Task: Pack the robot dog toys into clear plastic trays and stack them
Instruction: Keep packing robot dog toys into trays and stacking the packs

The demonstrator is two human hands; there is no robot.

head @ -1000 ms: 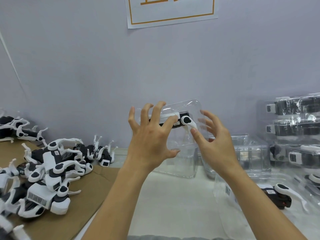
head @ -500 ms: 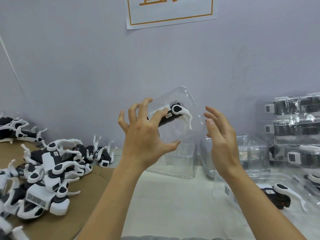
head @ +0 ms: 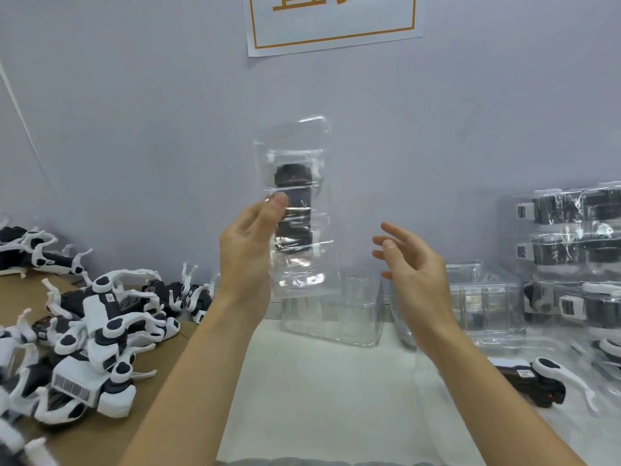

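packed tray [head: 295,210] now turned upright in left hand [head: 247,250], barcode label [head: 72,388] unreadable

clear tray [head: 304,270] w/ black toy [head: 293,210] inside. loose robot dogs [head: 100,317] black & white, one w/ black-on-white barcode label [head: 72,388]. cardboard [head: 161,381] brown. tabletop [head: 319,391] off-white. wall [head: 134,129] pale lilac-grey. sign [head: 332,25] white w/ orange border & chars. stacked trays [head: 571,257] clear, black/white inside.
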